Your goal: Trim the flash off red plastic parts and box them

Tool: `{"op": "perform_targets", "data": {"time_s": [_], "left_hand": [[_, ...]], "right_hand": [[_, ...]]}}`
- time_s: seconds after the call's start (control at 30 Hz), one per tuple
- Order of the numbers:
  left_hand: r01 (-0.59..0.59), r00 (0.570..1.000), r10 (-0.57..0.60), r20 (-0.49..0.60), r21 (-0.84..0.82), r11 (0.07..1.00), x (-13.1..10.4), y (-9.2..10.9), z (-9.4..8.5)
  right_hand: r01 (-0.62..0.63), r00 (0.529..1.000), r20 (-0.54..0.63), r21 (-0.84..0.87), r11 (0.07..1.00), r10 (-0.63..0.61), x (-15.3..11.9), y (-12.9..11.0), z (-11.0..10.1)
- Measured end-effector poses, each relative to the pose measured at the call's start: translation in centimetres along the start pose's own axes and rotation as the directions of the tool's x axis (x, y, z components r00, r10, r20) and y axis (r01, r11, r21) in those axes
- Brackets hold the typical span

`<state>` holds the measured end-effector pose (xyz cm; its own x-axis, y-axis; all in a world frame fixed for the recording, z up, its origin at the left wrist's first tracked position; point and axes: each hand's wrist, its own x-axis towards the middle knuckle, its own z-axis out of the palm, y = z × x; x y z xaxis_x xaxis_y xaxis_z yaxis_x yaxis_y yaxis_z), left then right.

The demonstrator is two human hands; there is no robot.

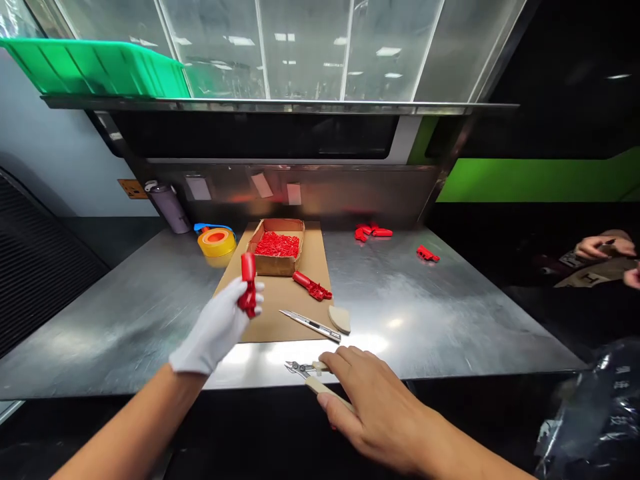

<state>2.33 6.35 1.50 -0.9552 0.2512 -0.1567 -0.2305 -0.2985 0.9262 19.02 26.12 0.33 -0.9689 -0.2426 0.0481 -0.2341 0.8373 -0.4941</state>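
The gloved left hand (pixel 215 333) grips a red part (pixel 248 268); the bare right hand (pixel 375 400) holds cutters (pixel 317 385) at the counter's (pixel 450 327) front edge, where a loose grasp could drop them.

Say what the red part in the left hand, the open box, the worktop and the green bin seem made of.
Red part in the left hand: likely glossy moulded plastic, by its sharp highlights.
Open box: probably cardboard, matte brown with rough edges.
Worktop: apparently brushed metal, grey with blurred reflections.
Green bin: likely plastic, evenly coloured and ribbed.
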Motion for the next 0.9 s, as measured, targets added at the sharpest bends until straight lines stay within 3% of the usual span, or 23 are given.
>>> {"op": "perform_targets", "data": {"time_s": [0.13, 0.2, 0.27, 0.33, 0.43, 0.63, 0.77, 0.9], "left_hand": [[-0.236, 0.963, 0.252, -0.096, 0.154, 0.959, 9.7, 3.4, 2.2], [-0.291, 0.934, 0.324, -0.151, 0.207, 0.934, 12.4, 4.2, 2.1], [-0.288, 0.932, 0.325, -0.160, 0.219, 0.932, 13.0, 3.9, 1.3], [-0.237, 0.955, 0.265, -0.134, 0.191, 0.953, 11.7, 2.9, 0.2], [-0.107, 0.991, 0.116, -0.070, 0.113, 0.988, 7.9, 0.5, -1.3], [0.083, 0.995, -0.083, -0.050, 0.017, 0.996, 1.4, -2.1, -2.7], [0.141, 0.989, -0.142, -0.044, -0.028, 0.990, 0.2, -2.4, -3.5], [0.120, 0.992, -0.119, -0.042, 0.021, 0.993, 0.3, -3.1, -4.4]], "right_hand": [[-0.035, 0.999, -0.037, 0.070, 0.997, 0.038, 0.0, 2.1, -0.2], [-0.067, 0.995, -0.067, 0.084, 0.994, 0.073, -0.1, 3.2, -0.5], [-0.097, 0.990, -0.089, 0.120, 0.988, 0.108, -0.1, 4.4, -0.9], [-0.138, 0.983, -0.098, 0.193, 0.972, 0.158, 0.2, 5.8, -1.3], [-0.203, 0.965, -0.114, 0.254, 0.946, 0.238, 2.0, 7.6, -1.5], [-0.212, 0.950, -0.234, 0.008, 0.977, 0.208, 8.9, 9.7, -0.2], [-0.235, 0.949, -0.232, -0.081, 0.969, 0.211, 12.7, 9.8, 1.0], [-0.249, 0.954, -0.205, -0.135, 0.959, 0.219, 14.4, 9.5, 1.8]]}}
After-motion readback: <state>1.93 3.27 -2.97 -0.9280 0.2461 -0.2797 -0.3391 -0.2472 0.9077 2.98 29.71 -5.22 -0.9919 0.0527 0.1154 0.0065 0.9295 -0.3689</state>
